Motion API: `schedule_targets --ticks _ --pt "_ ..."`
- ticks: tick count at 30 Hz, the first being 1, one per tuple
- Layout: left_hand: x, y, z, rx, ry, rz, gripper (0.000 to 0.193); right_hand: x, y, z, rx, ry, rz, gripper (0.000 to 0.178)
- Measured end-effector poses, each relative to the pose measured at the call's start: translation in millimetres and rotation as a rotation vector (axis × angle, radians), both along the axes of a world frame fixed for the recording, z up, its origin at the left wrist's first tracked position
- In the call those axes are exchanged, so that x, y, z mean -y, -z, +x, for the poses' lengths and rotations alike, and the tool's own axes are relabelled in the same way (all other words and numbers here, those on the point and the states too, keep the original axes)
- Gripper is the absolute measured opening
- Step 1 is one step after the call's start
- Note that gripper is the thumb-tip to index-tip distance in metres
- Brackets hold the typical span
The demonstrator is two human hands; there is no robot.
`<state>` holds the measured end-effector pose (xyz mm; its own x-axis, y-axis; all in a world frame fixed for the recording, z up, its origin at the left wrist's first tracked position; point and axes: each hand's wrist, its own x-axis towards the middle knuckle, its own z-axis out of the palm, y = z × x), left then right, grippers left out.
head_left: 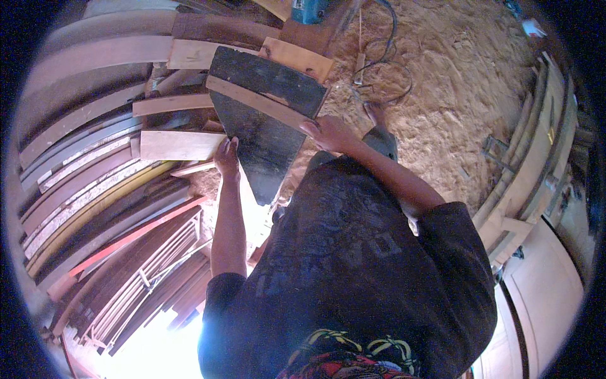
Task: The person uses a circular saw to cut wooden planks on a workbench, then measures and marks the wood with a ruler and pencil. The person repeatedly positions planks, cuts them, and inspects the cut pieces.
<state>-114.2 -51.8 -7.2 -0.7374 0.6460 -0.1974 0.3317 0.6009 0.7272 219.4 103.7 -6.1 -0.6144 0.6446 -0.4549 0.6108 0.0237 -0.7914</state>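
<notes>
A dark, angular board is held out in front of me, narrowing to a point toward my body. Across its upper part runs a pale wooden strip; I cannot tell whether that is a separate piece or an edge. My left hand is closed on the board's left edge, thumb and fingers upward. At the strip's right end, my right hand is closed round the strip and the board's edge, its fingers partly hidden. Just beyond the board lies a light wood block.
Long planks are stacked at the left, near a red bar and a pale slatted frame. A blue power tool lies at the top, with a dark cable on the sawdust-covered floor. Timber lines the right side.
</notes>
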Motion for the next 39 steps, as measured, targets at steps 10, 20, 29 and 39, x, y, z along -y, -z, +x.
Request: schedule_targets --ticks 10,20,29,39 --pt "6 8 -13 -0.026 0.012 -0.010 0.054 4 3 -4 -0.046 0.022 0.005 0.076" --pt "-11 -18 12 -0.037 -0.011 -0.018 0.048 4 10 -6 -0.056 0.030 0.101 0.077" --pt "-5 -6 8 -0.025 0.027 0.039 0.046 2 10 -5 -0.049 -0.015 0.028 0.077" --pt "0 8 1 -0.076 0.029 0.044 0.049 2 14 -5 -0.042 0.015 -0.008 0.079"
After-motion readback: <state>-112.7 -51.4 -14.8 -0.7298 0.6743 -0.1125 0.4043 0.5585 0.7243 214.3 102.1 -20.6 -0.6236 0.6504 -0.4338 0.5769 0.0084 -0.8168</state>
